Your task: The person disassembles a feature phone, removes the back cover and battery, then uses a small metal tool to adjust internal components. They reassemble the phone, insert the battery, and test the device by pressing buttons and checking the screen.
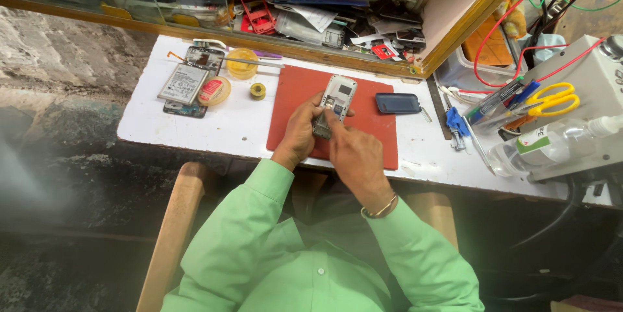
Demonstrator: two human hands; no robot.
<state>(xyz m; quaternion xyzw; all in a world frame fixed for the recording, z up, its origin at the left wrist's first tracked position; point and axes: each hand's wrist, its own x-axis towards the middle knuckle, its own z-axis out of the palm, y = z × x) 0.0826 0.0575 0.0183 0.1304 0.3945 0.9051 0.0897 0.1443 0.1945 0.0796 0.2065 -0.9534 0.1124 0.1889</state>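
My left hand (300,132) grips a small opened phone body (336,101), silver-white with its back off, held upright over a red mat (305,88). My right hand (354,151) rests against the phone's lower part, its index finger pressing on the inner side near the bottom. A dark blue back cover (398,103) lies on the mat's right edge, just beyond my right hand. Both arms wear green sleeves, and a metal bangle (381,208) circles my right wrist.
On the white bench (195,127), left of the mat: an opened smartphone with battery (188,82), round tins (214,91), a yellow dish (242,63), a small tape roll (257,90). At right: yellow scissors (550,100), a clear bottle (551,143), blue tools (456,124), red and green wires. A cluttered wooden tray (337,7) sits behind.
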